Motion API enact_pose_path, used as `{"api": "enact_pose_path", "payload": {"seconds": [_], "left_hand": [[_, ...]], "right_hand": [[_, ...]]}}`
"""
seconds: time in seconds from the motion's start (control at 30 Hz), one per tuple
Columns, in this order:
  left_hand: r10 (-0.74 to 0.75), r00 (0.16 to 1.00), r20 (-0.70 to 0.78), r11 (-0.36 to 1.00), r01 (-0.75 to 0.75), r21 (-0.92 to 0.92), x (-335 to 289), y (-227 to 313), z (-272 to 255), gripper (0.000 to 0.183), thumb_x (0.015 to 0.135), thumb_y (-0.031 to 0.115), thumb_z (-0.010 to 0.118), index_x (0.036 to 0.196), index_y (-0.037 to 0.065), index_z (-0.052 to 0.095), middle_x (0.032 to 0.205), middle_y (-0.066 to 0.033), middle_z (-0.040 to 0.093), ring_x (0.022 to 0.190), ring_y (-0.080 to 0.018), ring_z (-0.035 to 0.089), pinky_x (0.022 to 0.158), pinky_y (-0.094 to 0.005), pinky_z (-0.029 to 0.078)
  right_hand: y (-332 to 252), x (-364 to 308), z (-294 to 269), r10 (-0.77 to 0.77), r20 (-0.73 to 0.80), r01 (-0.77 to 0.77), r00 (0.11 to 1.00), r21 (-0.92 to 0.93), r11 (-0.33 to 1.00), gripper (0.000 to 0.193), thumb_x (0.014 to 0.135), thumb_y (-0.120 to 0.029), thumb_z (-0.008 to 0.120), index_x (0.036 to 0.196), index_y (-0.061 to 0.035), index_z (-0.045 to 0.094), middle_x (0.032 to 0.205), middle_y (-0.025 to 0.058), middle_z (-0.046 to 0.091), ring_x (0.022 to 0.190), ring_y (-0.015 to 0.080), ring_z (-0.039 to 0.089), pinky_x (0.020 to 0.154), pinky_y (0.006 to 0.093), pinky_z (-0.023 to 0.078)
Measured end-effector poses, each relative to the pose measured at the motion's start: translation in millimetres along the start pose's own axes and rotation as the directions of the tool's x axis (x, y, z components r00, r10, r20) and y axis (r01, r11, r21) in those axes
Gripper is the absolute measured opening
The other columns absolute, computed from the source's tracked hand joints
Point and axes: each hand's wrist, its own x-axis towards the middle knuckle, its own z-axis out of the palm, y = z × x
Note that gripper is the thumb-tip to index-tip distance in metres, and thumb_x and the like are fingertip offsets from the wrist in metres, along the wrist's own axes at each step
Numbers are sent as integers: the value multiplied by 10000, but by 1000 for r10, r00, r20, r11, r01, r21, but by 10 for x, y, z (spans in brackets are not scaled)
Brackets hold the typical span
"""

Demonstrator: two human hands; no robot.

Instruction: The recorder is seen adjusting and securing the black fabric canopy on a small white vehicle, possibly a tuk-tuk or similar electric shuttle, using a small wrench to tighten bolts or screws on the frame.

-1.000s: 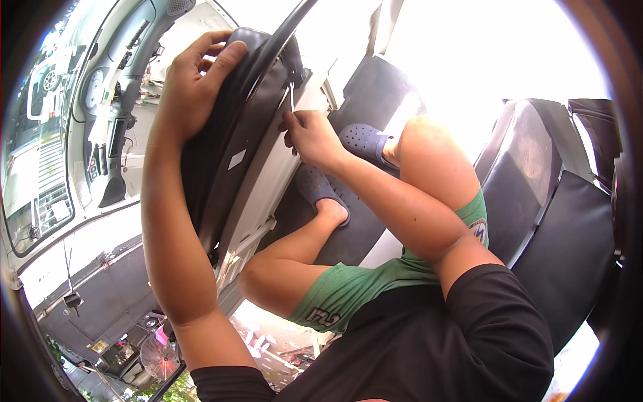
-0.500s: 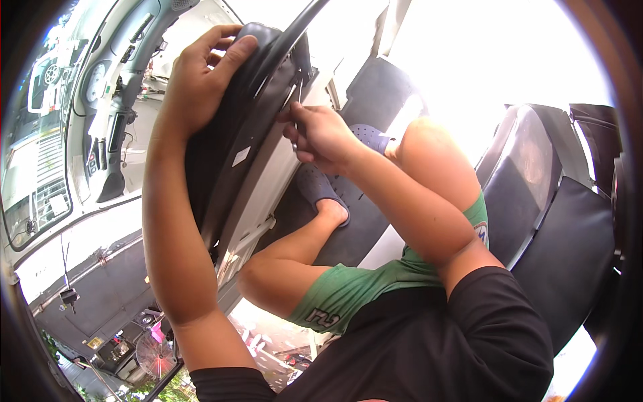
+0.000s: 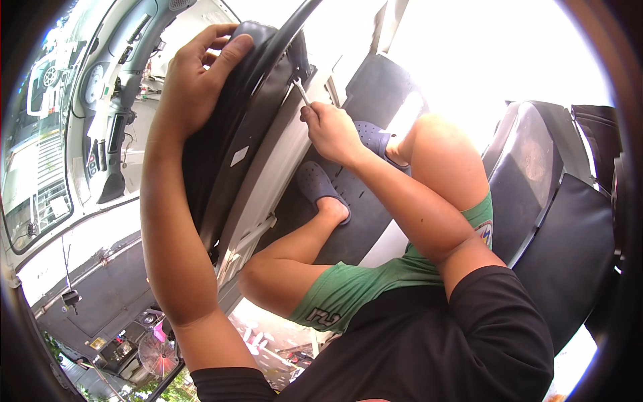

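Note:
My left hand (image 3: 199, 87) grips the top corner of a black padded seat part (image 3: 216, 144), its thumb and fingers bent over the edge. A curved black bar (image 3: 284, 41) runs along that seat part, just beside the thumb. In my right hand (image 3: 333, 134) is a silver open-end wrench (image 3: 303, 92), pinched between thumb and fingers. The wrench's forked head points up and away from me, close to the seat part's underside; whether it touches anything there I cannot tell. The rest of its handle is hidden inside my fist.
My feet, in blue-grey clogs (image 3: 315, 182), rest on the dark vehicle floor (image 3: 351, 211). Alongside the seat part runs a pale metal frame rail (image 3: 258, 177). A black seat (image 3: 566, 258) stands at the right. Far left are the dashboard (image 3: 110, 127) and windshield; a fan (image 3: 157, 354) stands outside.
My right hand has drawn back slightly to the right, and the wrench head now shows apart from the fingers, tilted left. The left hand has barely moved.

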Motion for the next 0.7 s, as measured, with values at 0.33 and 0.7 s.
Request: {"api": "enact_pose_path", "payload": {"seconds": [0.33,0.7], "left_hand": [[18,1000,1,1000,-18,8,2,-41,-25,485,972,393,675,1248,-6,651,883,-122,716,724,-128,676,607,-262,546],[2,1000,11,1000,-2,-15,2,-5,-12,483,974,395,674,1241,-7,652,897,-117,718,742,-127,674,615,-265,544]], "right_hand": [[-8,-36,-26,-85,67,79,994,93,993,360,1033,-254,470,966,22,692,906,251,701,908,413,686,846,485,524],[-67,-70,47,-41,22,37,999,188,981,362,1032,-240,480,944,43,688,842,247,687,844,395,679,792,456,515]]}}
